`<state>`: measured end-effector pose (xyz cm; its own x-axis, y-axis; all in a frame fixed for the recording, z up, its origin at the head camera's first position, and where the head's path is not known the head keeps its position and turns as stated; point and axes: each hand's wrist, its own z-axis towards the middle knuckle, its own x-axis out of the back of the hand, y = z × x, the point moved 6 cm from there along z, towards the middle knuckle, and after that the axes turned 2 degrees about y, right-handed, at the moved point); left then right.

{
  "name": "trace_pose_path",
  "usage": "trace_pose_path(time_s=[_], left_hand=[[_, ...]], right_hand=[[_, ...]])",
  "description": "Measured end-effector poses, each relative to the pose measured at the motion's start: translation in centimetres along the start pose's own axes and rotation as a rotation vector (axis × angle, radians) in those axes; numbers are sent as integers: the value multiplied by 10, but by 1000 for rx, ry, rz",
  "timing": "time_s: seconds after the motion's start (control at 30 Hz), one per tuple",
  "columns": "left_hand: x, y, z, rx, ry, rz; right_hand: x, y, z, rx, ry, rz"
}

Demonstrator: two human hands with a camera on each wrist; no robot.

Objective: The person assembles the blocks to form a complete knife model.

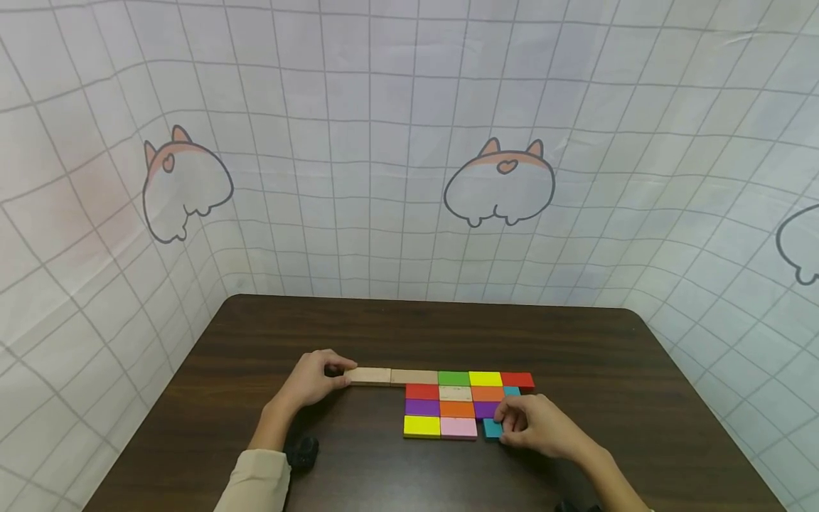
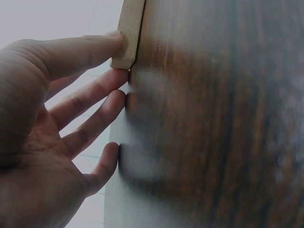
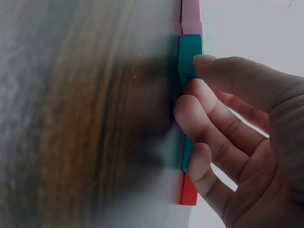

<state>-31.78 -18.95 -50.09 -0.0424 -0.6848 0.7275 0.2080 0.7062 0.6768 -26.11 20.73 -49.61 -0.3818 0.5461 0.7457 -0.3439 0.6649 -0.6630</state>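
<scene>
Flat coloured blocks lie side by side in rows on the table. At the left end of the back row is a plain wooden block [image 1: 370, 376]. Its end is held by the thumb and fingers of my left hand [image 1: 310, 378], the other fingertips resting low by the table in the left wrist view. A teal block [image 3: 189, 57] is pinched by my right hand [image 1: 539, 425] at the front row's right end. A small gap parts it from the pink block [image 1: 458, 428] in the head view. My right fingers partly hide the teal and purple blocks behind.
A second wooden block [image 1: 414, 377] continues the back row towards green, yellow and red blocks [image 1: 517, 380]. A yellow block [image 1: 421, 427] forms the front left corner. The dark wood-grain table [image 1: 409, 327] meets a white grid-patterned curtain [image 1: 358, 235] behind.
</scene>
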Motion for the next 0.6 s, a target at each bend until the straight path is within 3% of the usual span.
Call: trace_pose_path(time_s=[0.6], left_hand=[[-1, -1, 0, -7, 2, 17]], right_hand=[[-4, -6, 4, 40, -7, 21]])
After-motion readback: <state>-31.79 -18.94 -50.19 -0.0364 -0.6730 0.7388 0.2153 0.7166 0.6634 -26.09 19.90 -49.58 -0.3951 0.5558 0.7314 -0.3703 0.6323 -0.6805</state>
